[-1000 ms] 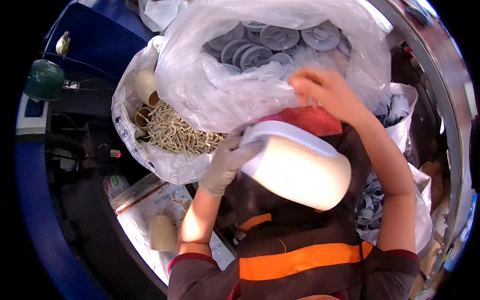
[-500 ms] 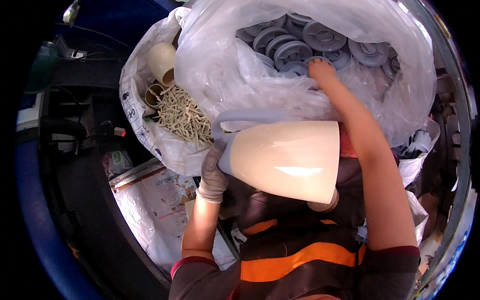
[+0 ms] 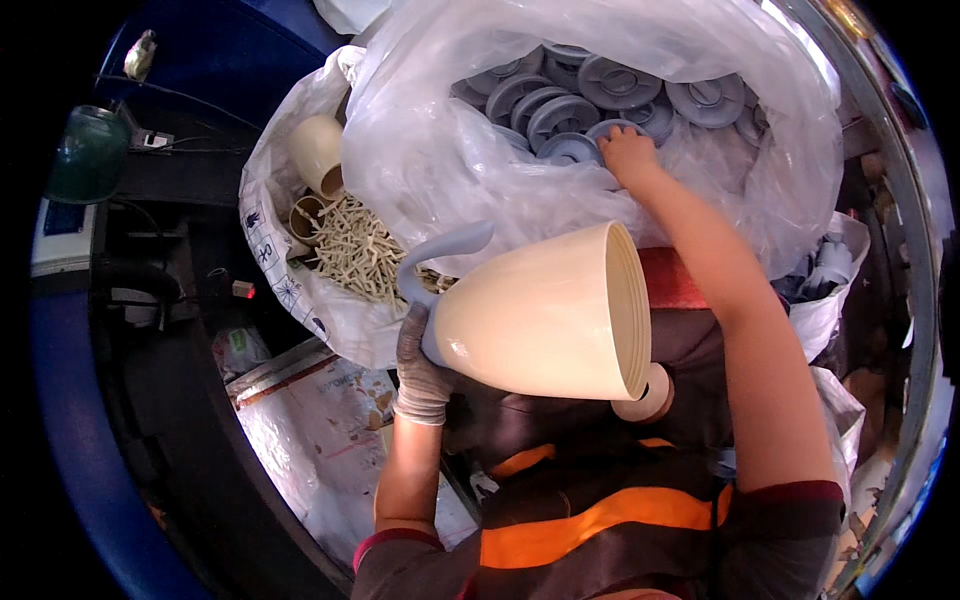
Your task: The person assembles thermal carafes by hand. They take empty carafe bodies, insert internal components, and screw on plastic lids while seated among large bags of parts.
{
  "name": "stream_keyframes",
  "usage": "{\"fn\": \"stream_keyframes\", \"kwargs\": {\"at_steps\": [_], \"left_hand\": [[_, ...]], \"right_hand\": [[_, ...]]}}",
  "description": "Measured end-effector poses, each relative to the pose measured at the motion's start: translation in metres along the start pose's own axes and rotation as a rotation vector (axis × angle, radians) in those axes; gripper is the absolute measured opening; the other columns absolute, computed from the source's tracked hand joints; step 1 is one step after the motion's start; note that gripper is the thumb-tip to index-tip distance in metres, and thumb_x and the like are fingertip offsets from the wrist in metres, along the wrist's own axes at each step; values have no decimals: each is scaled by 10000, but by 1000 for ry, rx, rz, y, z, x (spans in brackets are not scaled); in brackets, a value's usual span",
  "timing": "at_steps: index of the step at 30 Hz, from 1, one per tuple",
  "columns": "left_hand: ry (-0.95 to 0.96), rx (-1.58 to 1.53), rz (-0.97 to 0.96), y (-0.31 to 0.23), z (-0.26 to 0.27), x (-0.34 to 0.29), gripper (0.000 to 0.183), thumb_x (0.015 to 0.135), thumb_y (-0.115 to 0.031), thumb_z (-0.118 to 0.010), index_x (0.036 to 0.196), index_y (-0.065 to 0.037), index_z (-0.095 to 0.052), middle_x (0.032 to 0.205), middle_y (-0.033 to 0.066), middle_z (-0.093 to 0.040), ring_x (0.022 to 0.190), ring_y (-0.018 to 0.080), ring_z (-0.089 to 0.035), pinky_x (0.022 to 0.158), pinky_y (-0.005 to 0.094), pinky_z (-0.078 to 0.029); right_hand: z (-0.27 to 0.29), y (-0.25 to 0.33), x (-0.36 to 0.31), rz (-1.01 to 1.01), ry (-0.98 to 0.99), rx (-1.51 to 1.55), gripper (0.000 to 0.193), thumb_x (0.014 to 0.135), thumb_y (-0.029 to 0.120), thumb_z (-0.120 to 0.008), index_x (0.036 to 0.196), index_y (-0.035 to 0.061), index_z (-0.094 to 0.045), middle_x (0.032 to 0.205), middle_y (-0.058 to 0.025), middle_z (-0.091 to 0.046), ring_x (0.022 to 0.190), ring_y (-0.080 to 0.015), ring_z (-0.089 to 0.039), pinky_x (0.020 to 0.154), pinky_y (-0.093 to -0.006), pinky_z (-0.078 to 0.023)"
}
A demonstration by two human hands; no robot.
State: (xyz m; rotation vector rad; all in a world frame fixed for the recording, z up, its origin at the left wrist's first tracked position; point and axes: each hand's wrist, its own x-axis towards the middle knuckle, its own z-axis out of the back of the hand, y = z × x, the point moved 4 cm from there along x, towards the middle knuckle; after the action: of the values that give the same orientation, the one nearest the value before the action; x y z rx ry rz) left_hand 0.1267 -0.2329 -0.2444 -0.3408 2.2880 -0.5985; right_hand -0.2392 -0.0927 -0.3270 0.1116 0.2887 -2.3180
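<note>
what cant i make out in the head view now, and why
Head view: some fingers of the left hand, hidden by the cream jug.
Head view: whether the right hand grips any grey discs; its own fingers cover the contact.
Head view: the lowest discs, covered by others and the plastic bag.
Head view: jug's deep inside, behind its wall.

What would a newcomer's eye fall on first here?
Probably the large cream vessel at the centre, held sideways in the gloved left hand, its open end facing right. Above it, the bare right hand is at the round grey discs in a translucent plastic bag.
</note>
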Motion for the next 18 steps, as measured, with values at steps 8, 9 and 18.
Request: {"fn": "stream_keyframes", "kwargs": {"at_steps": [8,9,18], "left_hand": [[17,-43,28,-4,-1,-2,547,835,-412,-609,1192,-6,-533,1144,138,-603,1052,267,-576,963,404,-438],[18,-43,17,-4,-4,-3,544,835,-415,-608,1192,-11,-535,1144,135,-604,1056,266,-575,965,405,-437],[117,-142,76,25,-33,-5,460,878,-368,-562,1181,-24,-530,1150,142,-602,1069,269,-574,944,431,-458]], "right_hand": [[26,-22,-16,-170,-228,71,392,753,291,-667,1084,103,-572,1062,-105,-554,1003,-284,-580,733,-422,-539],[49,-30,-28,-217,-292,150,451,735,318,-682,1110,96,-568,1079,-113,-558,1001,-285,-581,760,-426,-530],[162,-26,-208,65,-292,1317,593,647,208,-658,1215,75,-554,996,-77,-568,799,-147,-530,702,-261,-443]]}}
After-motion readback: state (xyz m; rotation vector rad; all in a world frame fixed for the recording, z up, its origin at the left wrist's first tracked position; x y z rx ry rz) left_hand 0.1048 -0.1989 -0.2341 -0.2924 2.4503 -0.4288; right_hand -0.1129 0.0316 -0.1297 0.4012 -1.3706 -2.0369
